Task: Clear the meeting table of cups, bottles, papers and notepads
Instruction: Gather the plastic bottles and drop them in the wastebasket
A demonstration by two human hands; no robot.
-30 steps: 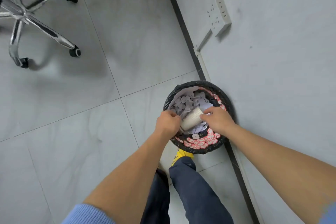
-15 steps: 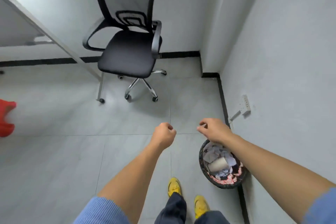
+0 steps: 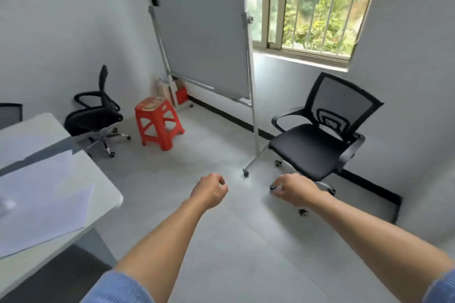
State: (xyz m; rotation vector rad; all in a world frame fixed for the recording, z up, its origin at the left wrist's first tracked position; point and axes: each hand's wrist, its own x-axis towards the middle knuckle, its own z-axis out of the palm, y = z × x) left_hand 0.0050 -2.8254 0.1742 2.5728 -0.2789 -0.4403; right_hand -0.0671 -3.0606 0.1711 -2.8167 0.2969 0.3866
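Room: a grey-tiled office is seen, with a whiteboard (image 3: 202,32) on a wheeled stand before a barred window (image 3: 317,5), a red stool (image 3: 158,122) and two black swivel chairs, one by the stool (image 3: 96,113) and one under the window (image 3: 317,145).
Surface: the meeting table (image 3: 105,181), white, is cut off at the left edge of the view; only its near corner is shown.
Task's thing: sheets of white paper (image 3: 41,206) are left lying flat on the table, overlapping, their long edges running roughly along the table's length.
Look of the paper: thin, loose and blurred; no writing can be made out. A small pale object at the far left edge cannot be identified.
Direction: the paper lies to the left of both hands, well apart from them.
Nearer hand: the left hand (image 3: 209,190) is judged the closer.
Left hand: loosely clenched, nothing held.
Right hand (image 3: 294,192): curled, fingers down; nothing is seen in it.
Coming move: a turn to the left and a reach across the table corner would be called for.
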